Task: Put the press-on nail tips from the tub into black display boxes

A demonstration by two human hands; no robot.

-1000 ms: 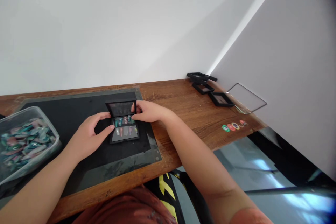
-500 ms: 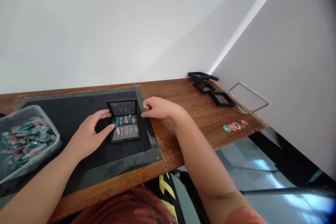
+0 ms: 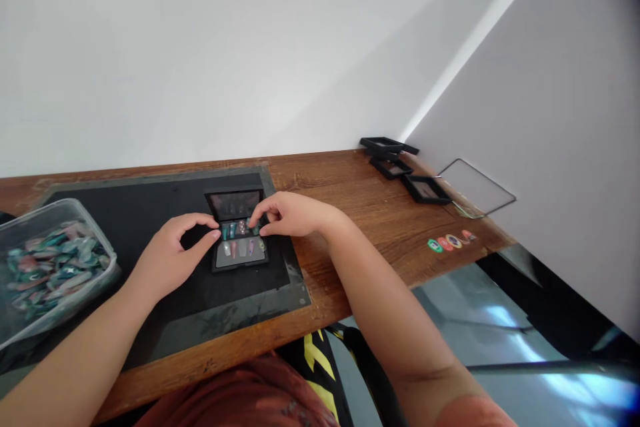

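A small black hinged case (image 3: pixel 240 260) lies on the dark mat with its lid raised. Two rows of decorated press-on nails (image 3: pixel 243 248), in teal, pink and clear tones, sit inside on a grey insert. My left hand (image 3: pixel 173 253) closes thumb and fingertips at the case's left edge, by the end of the upper row. From the right, my right hand (image 3: pixel 295 215) reaches over the case. Its index finger and thumb close around the teal nail at the right end of the upper row, partly hiding it.
A clear plastic tub (image 3: pixel 107 260) full of loose press-on nails stands at the left. Several black frame-like cases (image 3: pixel 425 190) lie at the back right, near a bent wire stand (image 3: pixel 500 193). Round stickers (image 3: pixel 444 243) mark the wooden table (image 3: pixel 330 287). Walls rise behind and right.
My right hand has moved left from beside the case to the right end of the upper row. The left hand's thumb and fingers have drawn closer together at the case's edge.
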